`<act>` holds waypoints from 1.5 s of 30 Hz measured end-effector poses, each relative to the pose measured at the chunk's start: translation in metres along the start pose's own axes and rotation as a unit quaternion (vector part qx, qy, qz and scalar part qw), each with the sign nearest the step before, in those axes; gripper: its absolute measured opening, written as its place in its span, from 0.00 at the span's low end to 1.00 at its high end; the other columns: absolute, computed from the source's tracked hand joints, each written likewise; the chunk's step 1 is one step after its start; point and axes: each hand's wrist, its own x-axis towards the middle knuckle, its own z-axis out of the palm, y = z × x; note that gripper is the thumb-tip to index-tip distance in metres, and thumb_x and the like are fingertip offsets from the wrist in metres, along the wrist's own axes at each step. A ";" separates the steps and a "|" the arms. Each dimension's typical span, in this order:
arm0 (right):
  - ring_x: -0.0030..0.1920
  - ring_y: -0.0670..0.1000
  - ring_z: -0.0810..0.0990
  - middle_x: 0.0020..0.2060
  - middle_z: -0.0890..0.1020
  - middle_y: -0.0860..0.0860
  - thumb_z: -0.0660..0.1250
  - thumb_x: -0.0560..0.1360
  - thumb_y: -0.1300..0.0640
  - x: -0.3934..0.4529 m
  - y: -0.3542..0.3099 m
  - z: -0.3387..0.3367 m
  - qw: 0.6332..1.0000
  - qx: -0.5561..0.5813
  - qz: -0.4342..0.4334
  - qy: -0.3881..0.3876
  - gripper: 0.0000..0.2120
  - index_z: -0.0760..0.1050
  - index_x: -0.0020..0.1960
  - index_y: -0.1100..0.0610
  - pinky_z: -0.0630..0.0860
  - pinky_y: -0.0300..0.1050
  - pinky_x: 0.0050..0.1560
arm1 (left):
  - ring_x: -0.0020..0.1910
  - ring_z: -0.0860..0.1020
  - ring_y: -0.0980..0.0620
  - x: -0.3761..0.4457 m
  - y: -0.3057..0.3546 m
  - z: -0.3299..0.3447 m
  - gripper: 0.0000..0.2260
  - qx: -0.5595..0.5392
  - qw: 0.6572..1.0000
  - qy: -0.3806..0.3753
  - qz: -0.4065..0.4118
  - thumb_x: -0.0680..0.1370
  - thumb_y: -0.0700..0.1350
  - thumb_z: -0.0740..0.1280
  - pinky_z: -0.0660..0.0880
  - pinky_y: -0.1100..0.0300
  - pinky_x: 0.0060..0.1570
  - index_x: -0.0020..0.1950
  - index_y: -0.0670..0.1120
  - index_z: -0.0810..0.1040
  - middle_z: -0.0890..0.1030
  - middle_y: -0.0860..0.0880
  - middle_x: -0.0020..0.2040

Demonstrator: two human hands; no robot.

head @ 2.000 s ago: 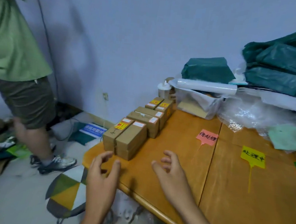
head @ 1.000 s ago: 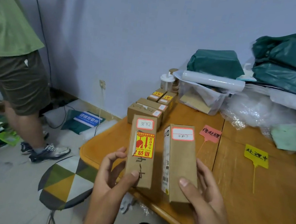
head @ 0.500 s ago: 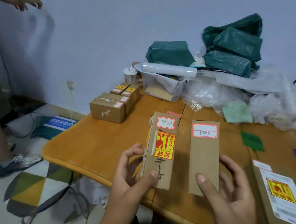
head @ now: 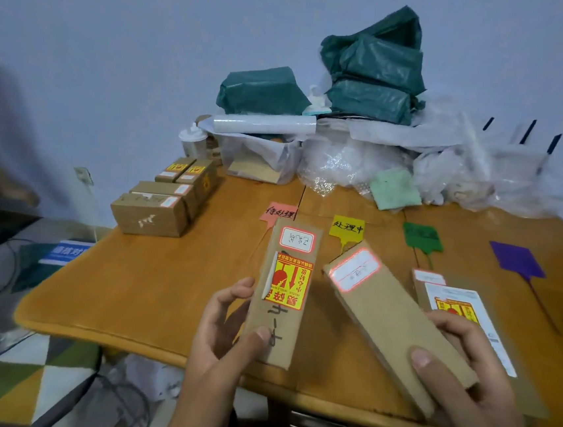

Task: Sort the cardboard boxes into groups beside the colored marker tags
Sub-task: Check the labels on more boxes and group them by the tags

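Observation:
My left hand (head: 223, 342) grips a long cardboard box with a red-and-yellow fragile sticker (head: 282, 292), held upright over the table. My right hand (head: 464, 375) holds a plain long cardboard box (head: 390, 316), tilted with its white label toward the upper left. Behind them lie four marker tags in a row: pink (head: 278, 212), yellow (head: 347, 227), green (head: 420, 236) and purple (head: 516, 259). Several more cardboard boxes (head: 156, 211) stand in a row at the table's left rear. A flat box with a printed label (head: 464, 299) lies under my right hand.
Green plastic parcels (head: 372, 81), clear bags (head: 449, 167), a white roll (head: 264, 125) and a bottle (head: 192, 139) crowd the back of the wooden table (head: 149, 286) against the wall. A patterned stool (head: 26, 381) stands at lower left.
I picked up two long boxes from the row, one in each hand, and turned right. The plain box now tilts left; green and purple tags have come into view.

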 end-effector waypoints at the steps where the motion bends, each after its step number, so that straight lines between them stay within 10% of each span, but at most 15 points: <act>1: 0.46 0.31 0.82 0.49 0.85 0.33 0.73 0.61 0.53 0.001 -0.004 -0.005 1.000 -0.001 -0.015 -0.010 0.16 0.81 0.49 0.46 0.78 0.34 0.42 | 0.59 0.83 0.44 0.000 0.001 0.000 0.26 -0.011 1.000 0.003 0.001 0.61 0.50 0.80 0.81 0.49 0.47 0.58 0.51 0.79 0.81 0.46 0.67; 7: 0.57 0.36 0.79 0.56 0.81 0.40 0.71 0.57 0.39 0.018 -0.029 -0.026 0.987 -0.094 -0.075 -0.104 0.25 0.86 0.52 0.44 0.76 0.35 0.50 | 0.59 0.82 0.38 0.002 0.007 -0.004 0.22 -0.029 0.999 0.009 0.021 0.63 0.48 0.76 0.79 0.52 0.45 0.57 0.53 0.80 0.79 0.39 0.68; 12: 0.54 0.43 0.84 0.57 0.82 0.43 0.85 0.60 0.52 0.055 -0.060 -0.032 0.970 -0.126 -0.045 -0.202 0.31 0.80 0.61 0.41 0.82 0.37 0.49 | 0.60 0.82 0.40 -0.002 0.010 -0.004 0.24 -0.016 0.999 -0.025 0.024 0.66 0.48 0.74 0.80 0.50 0.48 0.62 0.50 0.77 0.80 0.43 0.68; 17: 0.57 0.45 0.84 0.61 0.81 0.44 0.82 0.62 0.57 0.089 -0.067 -0.003 0.985 -0.050 -0.059 -0.157 0.30 0.79 0.62 0.47 0.81 0.44 0.55 | 0.53 0.85 0.46 -0.013 0.000 0.009 0.19 -0.037 0.998 -0.047 0.015 0.66 0.47 0.73 0.81 0.58 0.44 0.58 0.53 0.81 0.86 0.45 0.58; 24: 0.38 0.50 0.83 0.38 0.86 0.48 0.75 0.69 0.56 0.103 -0.051 0.037 0.992 0.061 -0.053 -0.095 0.16 0.80 0.55 0.54 0.78 0.50 0.45 | 0.56 0.84 0.42 -0.022 -0.011 0.025 0.20 -0.069 0.997 -0.040 -0.005 0.65 0.47 0.76 0.81 0.53 0.47 0.57 0.53 0.81 0.84 0.46 0.60; 39: 0.44 0.52 0.81 0.45 0.84 0.53 0.77 0.66 0.52 0.093 -0.041 0.018 0.992 0.067 -0.058 -0.086 0.20 0.81 0.56 0.55 0.76 0.50 0.48 | 0.68 0.78 0.46 -0.013 0.002 0.020 0.22 0.013 0.995 -0.021 0.101 0.66 0.47 0.76 0.78 0.39 0.58 0.59 0.51 0.78 0.78 0.48 0.70; 45: 0.40 0.49 0.81 0.42 0.84 0.52 0.72 0.70 0.55 0.077 -0.031 -0.005 0.994 0.080 -0.023 -0.071 0.12 0.82 0.53 0.53 0.79 0.43 0.38 | 0.65 0.81 0.44 -0.014 -0.007 0.024 0.21 -0.021 0.997 -0.022 0.073 0.64 0.49 0.79 0.82 0.57 0.48 0.56 0.56 0.81 0.81 0.51 0.67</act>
